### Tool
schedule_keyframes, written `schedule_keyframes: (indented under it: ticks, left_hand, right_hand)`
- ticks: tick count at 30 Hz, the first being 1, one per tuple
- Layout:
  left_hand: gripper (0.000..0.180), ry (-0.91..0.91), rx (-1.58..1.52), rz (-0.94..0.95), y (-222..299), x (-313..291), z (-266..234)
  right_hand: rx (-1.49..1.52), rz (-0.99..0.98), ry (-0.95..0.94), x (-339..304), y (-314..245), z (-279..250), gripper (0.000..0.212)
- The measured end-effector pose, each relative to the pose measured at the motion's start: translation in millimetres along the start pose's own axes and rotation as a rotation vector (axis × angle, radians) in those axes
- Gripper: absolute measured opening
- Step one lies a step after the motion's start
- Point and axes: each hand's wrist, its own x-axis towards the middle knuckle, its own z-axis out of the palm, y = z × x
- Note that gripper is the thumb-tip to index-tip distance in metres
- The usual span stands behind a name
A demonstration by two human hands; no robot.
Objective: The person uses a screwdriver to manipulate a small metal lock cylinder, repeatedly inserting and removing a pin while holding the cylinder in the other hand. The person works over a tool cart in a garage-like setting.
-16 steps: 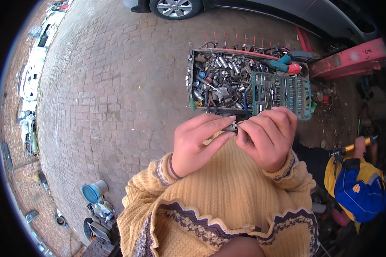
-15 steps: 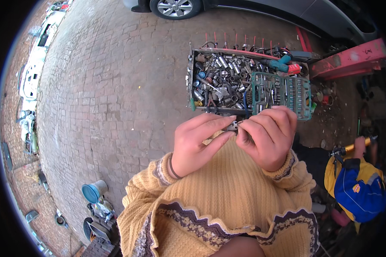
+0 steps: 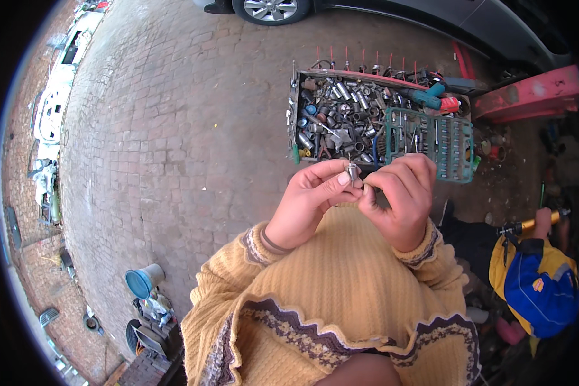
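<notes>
In front of my chest, my left hand (image 3: 321, 196) pinches a small silver cylindrical metal part (image 3: 352, 172) between thumb and fingers. The part stands upright, with a thin pin at its top. My right hand (image 3: 400, 199) is closed beside it, thumb and forefinger pressed together by the part's lower end. Whatever those right fingertips grip is too small and hidden to make out. Just beyond my hands is a metal tray (image 3: 293, 119) heaped with sockets and loose metal parts (image 3: 341, 119). On its right side lies an open teal socket-set case (image 3: 469, 164), partly behind my right hand.
A teal power tool (image 3: 423, 98) and a red can (image 3: 450, 105) lie at the tray's back right. Beyond are a red lift arm (image 3: 527, 95) and a grey car (image 3: 424, 22). A co-worker in blue and yellow (image 3: 537, 283) crouches right. A bucket (image 3: 145, 280) stands left.
The metal part has been turned from lying tilted between my fingertips to upright. My left hand has shifted right and its fingers have curled in; my right hand has moved slightly left.
</notes>
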Motion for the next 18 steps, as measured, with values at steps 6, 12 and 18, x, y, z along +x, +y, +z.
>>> schedule_keyframes:
  ticks: [6,12,18]
  left_hand:
    - [0.019,-0.023,-0.182,-0.084,-1,5,1]
    - [0.015,-0.074,-0.106,0.038,-7,4,7]
    - [0.013,-0.068,0.330,0.175,-1,-1,9]
  right_hand:
    - [0.057,-0.057,-0.025,-8,0,11,0.018]
    - [0.608,0.302,-0.141,-15,10,12,0.013]
    - [0.899,0.489,-0.211,-17,9,8,0.008]
